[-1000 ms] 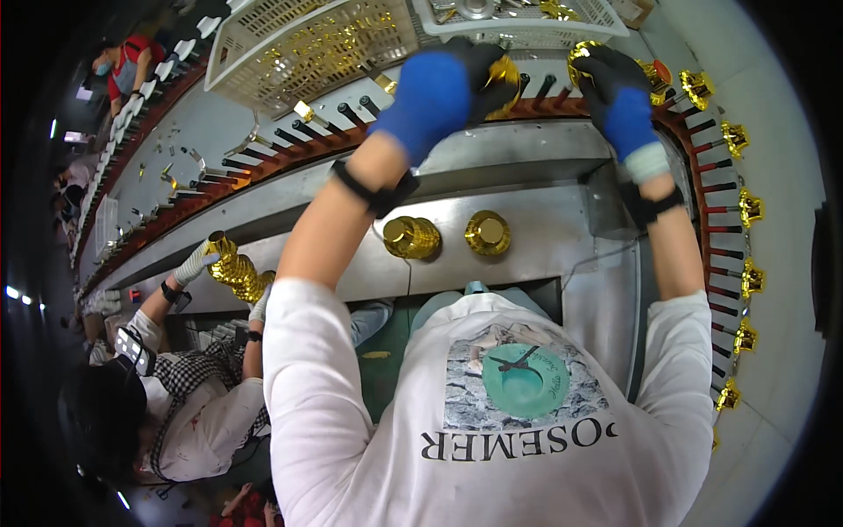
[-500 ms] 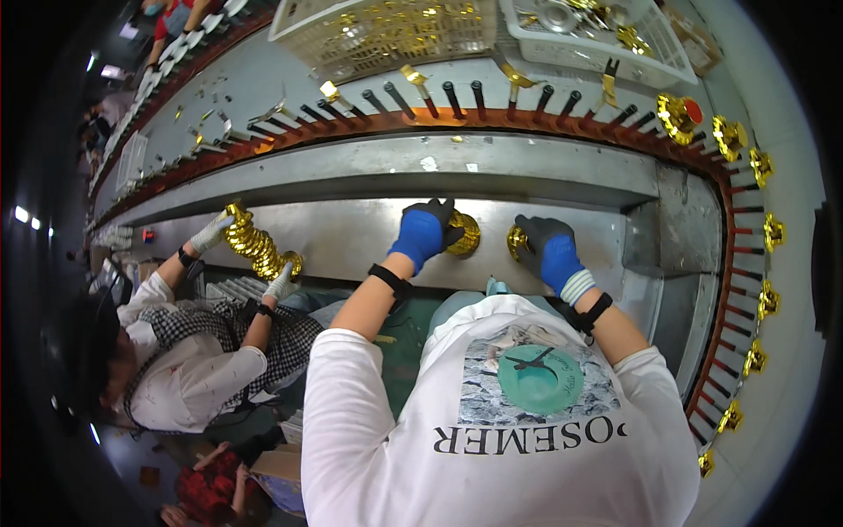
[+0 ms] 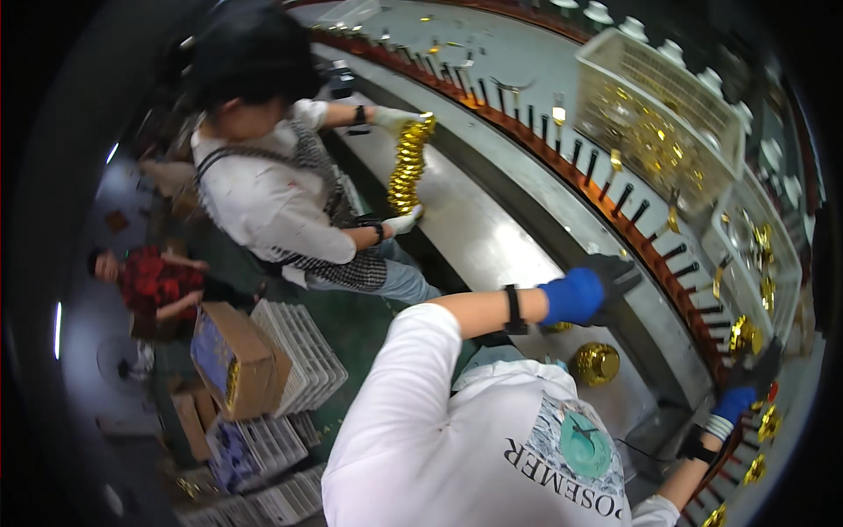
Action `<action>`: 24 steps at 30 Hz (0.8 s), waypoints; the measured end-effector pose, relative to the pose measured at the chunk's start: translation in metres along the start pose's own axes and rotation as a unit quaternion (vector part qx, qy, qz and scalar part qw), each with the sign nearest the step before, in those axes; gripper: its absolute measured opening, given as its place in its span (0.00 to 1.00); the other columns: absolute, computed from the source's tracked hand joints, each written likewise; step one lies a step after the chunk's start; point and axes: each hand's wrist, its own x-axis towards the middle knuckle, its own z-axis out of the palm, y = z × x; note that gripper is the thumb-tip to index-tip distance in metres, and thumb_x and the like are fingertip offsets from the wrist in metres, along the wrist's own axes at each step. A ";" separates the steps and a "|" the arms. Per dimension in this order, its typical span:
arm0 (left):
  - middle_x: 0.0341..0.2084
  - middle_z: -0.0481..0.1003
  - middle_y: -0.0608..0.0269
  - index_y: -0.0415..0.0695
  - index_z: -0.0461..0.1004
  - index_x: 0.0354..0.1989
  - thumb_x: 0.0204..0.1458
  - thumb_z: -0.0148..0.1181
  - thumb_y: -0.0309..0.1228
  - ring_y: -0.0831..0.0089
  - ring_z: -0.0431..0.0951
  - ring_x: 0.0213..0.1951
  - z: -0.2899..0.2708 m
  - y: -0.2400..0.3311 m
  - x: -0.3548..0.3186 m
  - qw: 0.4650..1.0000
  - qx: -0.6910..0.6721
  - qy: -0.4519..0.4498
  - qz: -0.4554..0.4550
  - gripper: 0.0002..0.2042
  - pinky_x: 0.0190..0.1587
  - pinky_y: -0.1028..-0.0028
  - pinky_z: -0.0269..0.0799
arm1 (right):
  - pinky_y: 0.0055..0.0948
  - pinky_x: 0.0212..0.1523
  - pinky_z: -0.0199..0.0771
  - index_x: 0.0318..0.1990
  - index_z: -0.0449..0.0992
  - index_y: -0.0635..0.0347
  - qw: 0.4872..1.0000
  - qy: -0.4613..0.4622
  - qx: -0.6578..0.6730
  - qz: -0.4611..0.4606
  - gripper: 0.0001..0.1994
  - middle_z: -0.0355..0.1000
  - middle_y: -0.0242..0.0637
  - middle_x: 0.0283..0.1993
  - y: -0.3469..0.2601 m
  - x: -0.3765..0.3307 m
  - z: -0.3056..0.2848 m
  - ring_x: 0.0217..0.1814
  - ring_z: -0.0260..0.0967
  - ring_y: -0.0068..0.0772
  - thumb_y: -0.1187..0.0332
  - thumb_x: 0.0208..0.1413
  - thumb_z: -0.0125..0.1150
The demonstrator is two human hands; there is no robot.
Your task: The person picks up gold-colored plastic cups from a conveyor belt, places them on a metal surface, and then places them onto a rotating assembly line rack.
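My left hand (image 3: 593, 290), in a blue and grey glove, is over the metal bench with its fingers stretched out and nothing visible in them. Below its wrist, part of a shiny gold piece (image 3: 559, 327) shows, mostly hidden by my forearm. Closer to me, a round gold cup-like piece (image 3: 595, 364) rests on the bench. My right hand (image 3: 746, 386) reaches out to the conveyor at the right, beside a gold piece (image 3: 745, 334) on a holder. Blur and the dark glove hide whether its fingers touch that piece.
A conveyor with upright dark pegs (image 3: 622, 200) curves along the bench (image 3: 474, 237). Beyond it stand a crate of gold pieces (image 3: 654, 132) and a white bin (image 3: 755, 237). At left, a co-worker (image 3: 272, 202) holds a stack of gold pieces (image 3: 409, 167). Boxes (image 3: 241, 360) stand behind.
The view has swung toward the left. Both hands have left the gold pieces on the bench; my right hand has moved out to the conveyor, and my left hand is raised above the bench.
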 end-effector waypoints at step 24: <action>0.47 0.82 0.44 0.48 0.78 0.61 0.54 0.67 0.49 0.44 0.83 0.48 0.193 -0.008 0.323 0.978 0.068 -0.160 0.115 0.28 0.50 0.51 0.80 | 0.46 0.61 0.76 0.58 0.79 0.64 0.943 -0.158 0.288 0.057 0.22 0.79 0.56 0.55 0.053 0.034 0.099 0.58 0.77 0.60 0.63 0.59 0.69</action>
